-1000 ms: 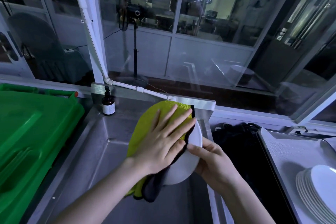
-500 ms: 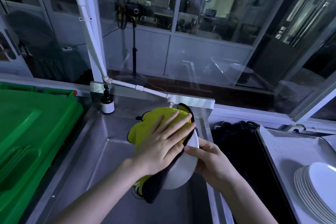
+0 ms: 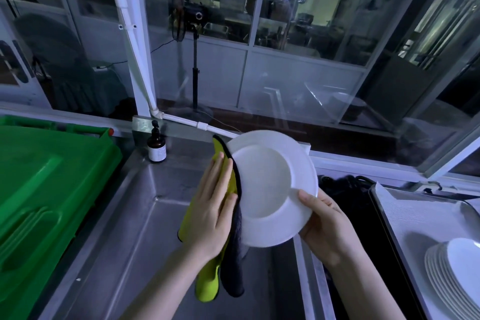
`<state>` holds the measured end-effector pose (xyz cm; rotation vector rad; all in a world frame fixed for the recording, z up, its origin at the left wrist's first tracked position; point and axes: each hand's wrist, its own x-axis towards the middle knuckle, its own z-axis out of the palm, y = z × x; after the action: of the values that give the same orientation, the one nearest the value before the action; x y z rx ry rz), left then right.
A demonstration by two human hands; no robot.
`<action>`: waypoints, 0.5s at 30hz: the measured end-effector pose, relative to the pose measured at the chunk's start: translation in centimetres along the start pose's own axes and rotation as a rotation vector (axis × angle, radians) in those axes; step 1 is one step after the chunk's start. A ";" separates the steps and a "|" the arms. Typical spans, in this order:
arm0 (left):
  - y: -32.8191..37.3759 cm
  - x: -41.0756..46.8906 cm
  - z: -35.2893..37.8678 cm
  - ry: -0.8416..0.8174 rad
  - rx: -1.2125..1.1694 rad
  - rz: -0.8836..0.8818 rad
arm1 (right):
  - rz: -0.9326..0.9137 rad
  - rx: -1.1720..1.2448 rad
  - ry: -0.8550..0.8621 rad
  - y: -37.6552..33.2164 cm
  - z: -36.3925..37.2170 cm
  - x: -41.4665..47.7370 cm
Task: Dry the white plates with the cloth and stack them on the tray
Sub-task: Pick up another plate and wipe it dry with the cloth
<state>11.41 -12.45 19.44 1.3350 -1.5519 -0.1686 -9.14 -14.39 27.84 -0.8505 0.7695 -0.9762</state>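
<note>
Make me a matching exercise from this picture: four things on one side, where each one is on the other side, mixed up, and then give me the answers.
Things
1. held plate
2. cloth
3. brown pump bottle
4. plate stack

Places
a. on the tray, far right
b. on the ledge at the sink's back left corner
c. pressed under the flat left hand, against the held plate's edge
d. pinched at its rim by the right hand

Pairs: 1-d, 2-c, 3-b, 4-a
</note>
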 end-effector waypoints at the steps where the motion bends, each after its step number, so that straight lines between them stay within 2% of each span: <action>1: 0.5 -0.5 0.2 0.023 0.003 -0.012 | -0.014 0.030 0.019 -0.1 0.1 0.2; 9: 4.6 -2.5 3.1 -0.066 0.279 0.096 | -0.023 0.242 0.081 1.8 3.6 1.1; 12: 3.0 -1.9 2.2 -0.069 0.222 0.112 | -0.024 0.245 0.113 1.3 3.7 1.0; 15: 1.5 -1.2 1.8 -0.002 0.068 0.022 | -0.051 0.220 0.142 0.5 3.3 0.8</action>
<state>8.96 -11.84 18.92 1.3707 -1.5857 -0.1046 -5.82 -14.13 28.82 -0.6174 0.7482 -1.1526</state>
